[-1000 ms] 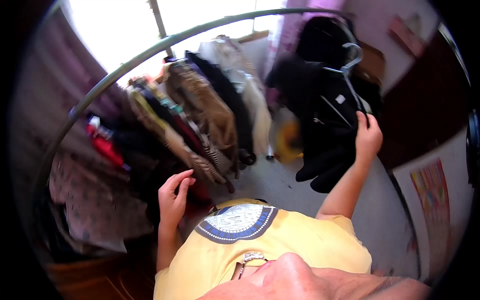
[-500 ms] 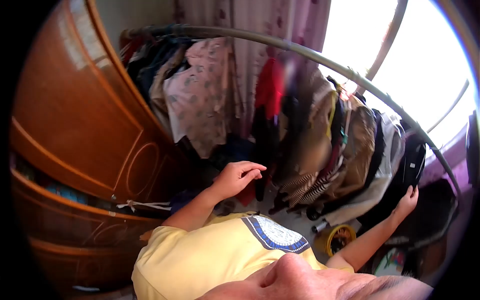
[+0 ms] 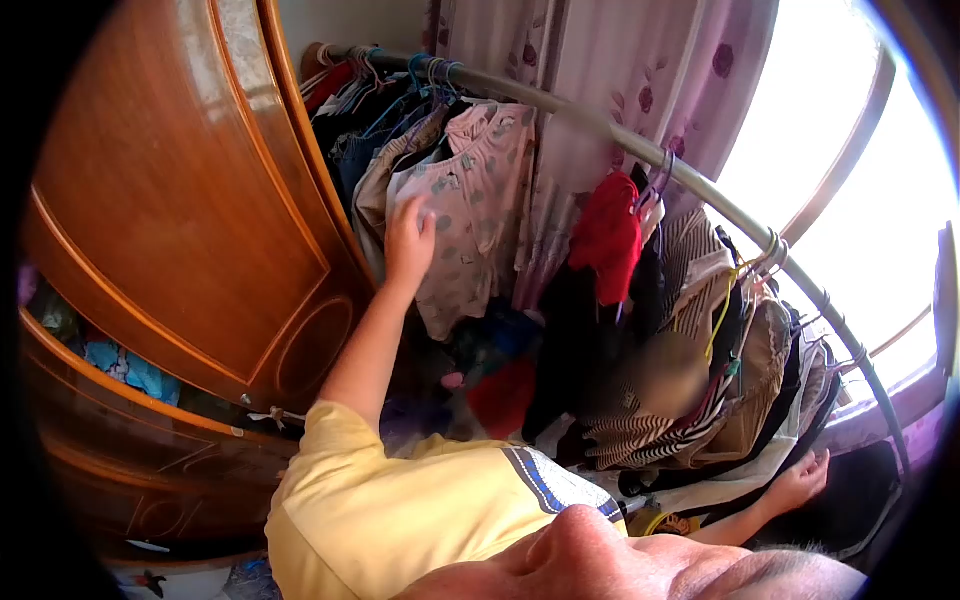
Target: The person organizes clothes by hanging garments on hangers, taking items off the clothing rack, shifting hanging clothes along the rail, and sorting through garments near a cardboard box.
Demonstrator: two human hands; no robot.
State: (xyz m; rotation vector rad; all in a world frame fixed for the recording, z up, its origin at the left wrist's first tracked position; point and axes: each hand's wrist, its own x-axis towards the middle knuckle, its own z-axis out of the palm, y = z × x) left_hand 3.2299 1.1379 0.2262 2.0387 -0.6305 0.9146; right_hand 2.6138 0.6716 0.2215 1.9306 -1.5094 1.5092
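My left hand is raised in front of a pale pink garment with grey dots, hanging at the left end of the clothes rail. Its fingers point up, with the thumb apart; nothing shows in them, and I cannot tell whether they touch the cloth. Low on the right, my right hand has loosely bent, parted fingers and holds nothing I can see. It is beside the lower ends of dark and pale hanging clothes.
A brown wooden wardrobe stands close on the left, with a blue bundle in a gap. Hanging midway are a red garment and striped clothes. Behind are a patterned curtain and a bright window.
My left hand has moved up and left to the pink dotted garment. My right hand has come away from the black garment and dropped lower. The view has shifted left.
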